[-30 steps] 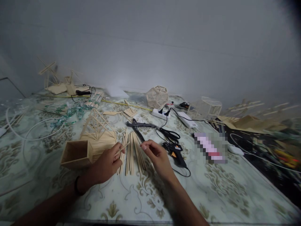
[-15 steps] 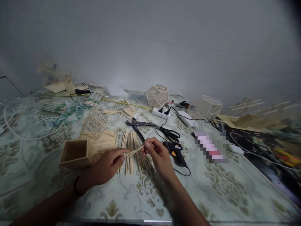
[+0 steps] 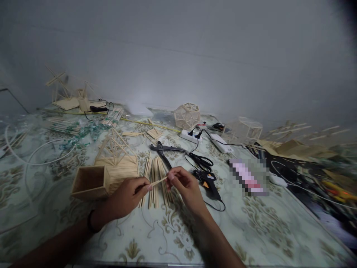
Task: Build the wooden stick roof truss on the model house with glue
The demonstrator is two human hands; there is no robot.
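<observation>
Between my hands runs a thin wooden stick, pinched at both ends; whether it is one stick or two pressed together is hard to tell. My left hand has its thumb and fingers closed on the left end. On the right end the fingertips of my right hand are closed. Below the held stick lies a loose bundle of wooden sticks on the patterned tablecloth. Beside my left hand is a model of sticks with a square open box, a slatted base and a triangular frame.
Black-handled pliers lie beyond the bundle. Scissors and a black glue gun with its cord are right of my right hand. A power strip, a stick polyhedron and plastic wrappers are farther back.
My hands have drawn slightly closer together. The sticks between them, which were crossed and apart at an angle, now look lined up as one thin line.
</observation>
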